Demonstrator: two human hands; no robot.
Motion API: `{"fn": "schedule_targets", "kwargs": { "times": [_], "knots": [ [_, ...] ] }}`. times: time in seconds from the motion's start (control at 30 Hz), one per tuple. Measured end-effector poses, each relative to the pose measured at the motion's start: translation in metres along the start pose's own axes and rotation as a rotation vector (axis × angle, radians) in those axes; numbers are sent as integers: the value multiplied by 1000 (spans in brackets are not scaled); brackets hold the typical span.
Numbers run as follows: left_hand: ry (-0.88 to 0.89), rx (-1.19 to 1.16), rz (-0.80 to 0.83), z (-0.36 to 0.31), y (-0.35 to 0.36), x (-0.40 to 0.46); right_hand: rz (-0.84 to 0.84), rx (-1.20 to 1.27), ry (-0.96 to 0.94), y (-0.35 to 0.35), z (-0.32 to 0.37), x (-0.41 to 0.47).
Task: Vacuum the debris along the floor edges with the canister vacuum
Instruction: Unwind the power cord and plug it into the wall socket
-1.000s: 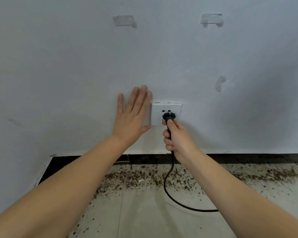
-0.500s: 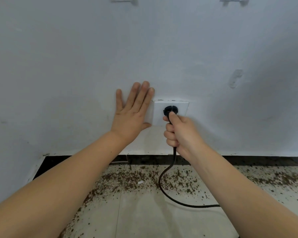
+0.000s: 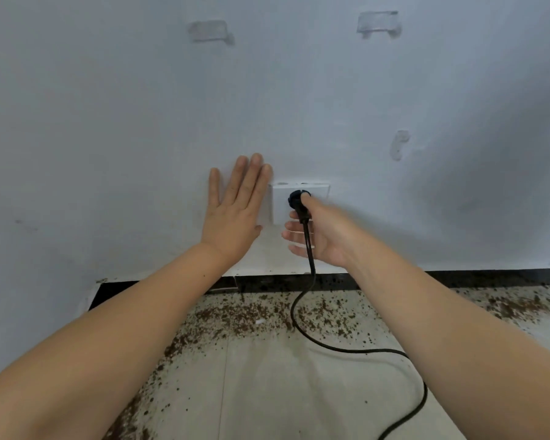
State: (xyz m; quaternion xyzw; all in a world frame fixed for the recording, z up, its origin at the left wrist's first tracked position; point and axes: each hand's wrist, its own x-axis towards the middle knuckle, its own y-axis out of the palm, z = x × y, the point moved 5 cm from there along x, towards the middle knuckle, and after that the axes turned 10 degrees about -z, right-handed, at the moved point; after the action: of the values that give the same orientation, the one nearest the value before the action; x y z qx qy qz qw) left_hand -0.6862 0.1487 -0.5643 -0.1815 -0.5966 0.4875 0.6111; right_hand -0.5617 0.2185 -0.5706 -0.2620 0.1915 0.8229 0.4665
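Black plug in socket, right hand fingers loosening, thumb touching

Both arms reach forward; the left hand lies flat with fingers straight and together; the right hand has fingers loosely spread.

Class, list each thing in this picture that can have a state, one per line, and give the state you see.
Plug: seated in the socket.
Socket: occupied by the plug.
Cord: slack, trailing over the floor.
Left hand: flat against the wall, fingers straight.
Right hand: fingers loosened around the cord, thumb by the plug.
Debris: scattered along the floor edge, not vacuumed.
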Motion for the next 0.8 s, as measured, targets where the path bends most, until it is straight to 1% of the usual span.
{"fn": "schedule_targets", "kwargs": {
  "times": [0.07, 0.13, 0.2, 0.23, 0.3, 0.37, 0.43, 0.47, 0.53, 0.63, 0.73, 0.8],
  "knots": [
    [14, -3, 105, 0, -18, -4, -88, -136, 35, -18, 1, -11],
    [9, -22, 227, 0, -42, -6, -175, -219, 88, -42, 5, -31],
    [-55, -93, 350, -2, -72, -6, -231, -223, 162, -66, 15, -61],
    [-72, -129, 379, -5, -90, -4, -251, -218, 186, -77, 21, -77],
    [-20, -168, 451, -16, -126, 5, -292, -203, 225, -98, 38, -113],
    [19, -260, 566, -32, -162, 20, -279, -316, 189, -114, 62, -153],
    [-7, -403, 642, -50, -208, 47, -306, -395, 138, -128, 90, -195],
    [-31, -470, 656, -59, -232, 63, -349, -413, 104, -134, 104, -217],
    [-62, -577, 645, -81, -285, 96, -401, -570, -27, -147, 135, -268],
    [11, -661, 586, -115, -362, 136, -539, -698, -191, -171, 173, -339],
    [96, -701, 559, -141, -422, 160, -638, -857, -234, -198, 204, -399],
    [132, -714, 564, -154, -452, 169, -672, -943, -238, -213, 219, -435]
  ]
}}
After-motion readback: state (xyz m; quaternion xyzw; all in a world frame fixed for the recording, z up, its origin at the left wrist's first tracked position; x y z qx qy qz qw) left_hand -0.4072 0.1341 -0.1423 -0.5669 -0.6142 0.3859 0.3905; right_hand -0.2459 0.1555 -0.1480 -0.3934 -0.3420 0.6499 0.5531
